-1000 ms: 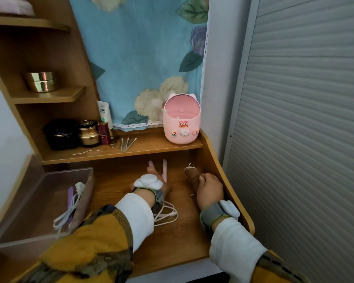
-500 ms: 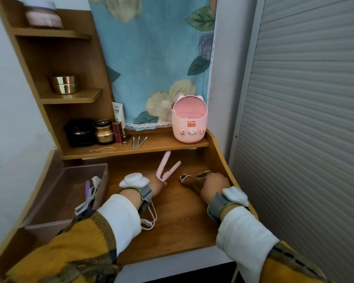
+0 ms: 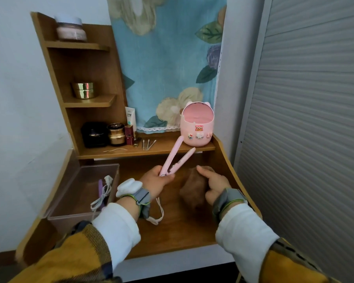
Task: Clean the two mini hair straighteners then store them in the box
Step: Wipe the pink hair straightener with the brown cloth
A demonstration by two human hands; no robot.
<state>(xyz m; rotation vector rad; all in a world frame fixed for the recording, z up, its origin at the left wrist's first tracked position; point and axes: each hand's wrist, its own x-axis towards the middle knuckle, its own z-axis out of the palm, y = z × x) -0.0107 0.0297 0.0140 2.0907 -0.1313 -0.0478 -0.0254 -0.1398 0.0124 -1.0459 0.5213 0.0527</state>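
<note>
The clear plastic box [image 3: 70, 218] takes the left edge of the desk [image 3: 182, 237] and a curved side wall closes the right edge. Bare wood lies between my wrists toward the front edge. My left hand [image 3: 157, 181] grips the pink straightener [image 3: 175, 158] at its hinge, its 2 smooth arms spread in a V. Just beside it, my right hand [image 3: 215, 183] holds the soft brown cloth [image 3: 191, 190], index finger straight. The purple straightener [image 3: 100, 187] lies in the box.

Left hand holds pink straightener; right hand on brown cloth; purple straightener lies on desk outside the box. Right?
No. Head view shows the purple straightener inside the clear box, not on the desk. The rest stands: left hand holds the pink straightener, right hand the brown cloth.
</note>
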